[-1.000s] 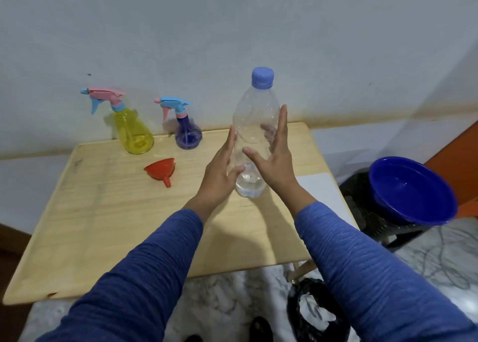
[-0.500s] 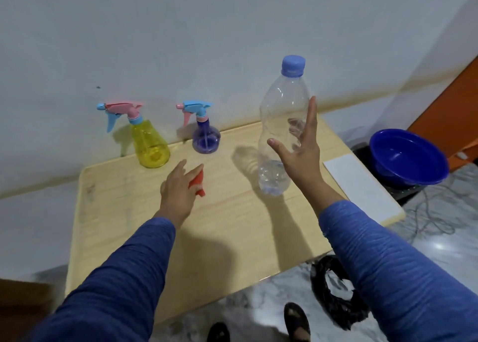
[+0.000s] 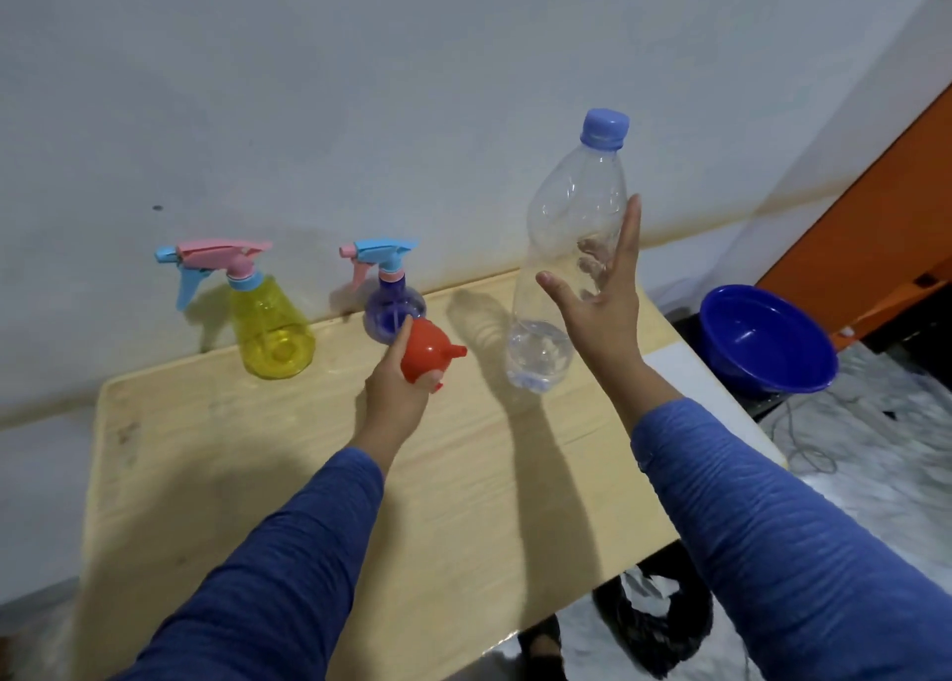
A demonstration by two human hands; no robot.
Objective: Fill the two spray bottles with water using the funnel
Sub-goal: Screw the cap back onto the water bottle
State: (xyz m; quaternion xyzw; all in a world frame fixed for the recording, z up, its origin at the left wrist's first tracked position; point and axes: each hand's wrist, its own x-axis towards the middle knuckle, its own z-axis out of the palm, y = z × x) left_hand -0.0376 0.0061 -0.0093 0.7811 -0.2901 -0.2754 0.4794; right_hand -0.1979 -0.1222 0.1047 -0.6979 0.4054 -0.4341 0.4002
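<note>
The left hand [image 3: 396,397] is closed around the red funnel [image 3: 426,358] and holds it above the table [image 3: 206,474], in the far middle part, just in front of the purple sprayer [image 3: 394,307]. The spout of the funnel points to the right, toward the water bottle [image 3: 569,268]. The right hand [image 3: 605,309] is open, with the fingers spread and pointing up, and it grasps nothing; it is just beside the right side of the water bottle, and I cannot tell if it touches it. The water bottle stands upright near the far right corner of the table. It is clear, has a blue cap [image 3: 604,128] on it, and holds only a little water at the bottom. The purple sprayer stands at the far edge of the table, against the wall [image 3: 463,62], with a blue and pink trigger head still on. The yellow sprayer [image 3: 270,330] stands to the left of it, also at the far edge, with a pink and blue trigger head on; the two are apart from each other. Both arms wear blue sleeves [image 3: 772,551]. To the right of the table, off its right edge, a blue bowl [image 3: 767,340] rests on something dark. A white sheet [image 3: 685,371] lies at the right edge of the table.
</note>
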